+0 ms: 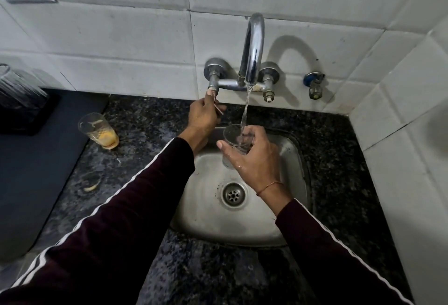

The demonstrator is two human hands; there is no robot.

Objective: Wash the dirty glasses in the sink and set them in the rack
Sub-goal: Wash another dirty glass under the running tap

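Slippage is the chief risk, judging from the wet fingers around the glass over the square stainless-steel sink (pixel 286 222), which serves as the landmark for every place below.

Far left of the sink, a black rack (pixel 26 115) carries one ribbed clear glass turned upside down (pixel 12 84). Nearer, still left of the sink on the speckled dark granite counter (pixel 135 120), stands one clear tumbler with orange residue at its bottom (pixel 99 130); it looks unwashed. Closer to the viewer on the same side lies what may be a third small glass (pixel 91 182), too dim to be sure of.

Above the sink's back-left corner, the left hand (pixel 203 118) has its fingers curled round the left tap handle (pixel 212 91) of the chrome wall-mounted tap (pixel 253 47). A hard turn there could, I judge, send the stream splashing out of the glass onto the counter and sleeves.

Over the sink's back half, the right hand (pixel 252 156) wraps fingers and thumb round one small clear glass (pixel 236 139), held upright beneath the running water (pixel 246 108). Should it slip, it would strike the steel basin near the round drain (pixel 233 194) and might chip.

Count: one glass in the rack, one in hand, one dirty on the counter, possibly one more; one tap with two handles; one small blue-capped valve (pixel 314 84) behind the sink's right side.
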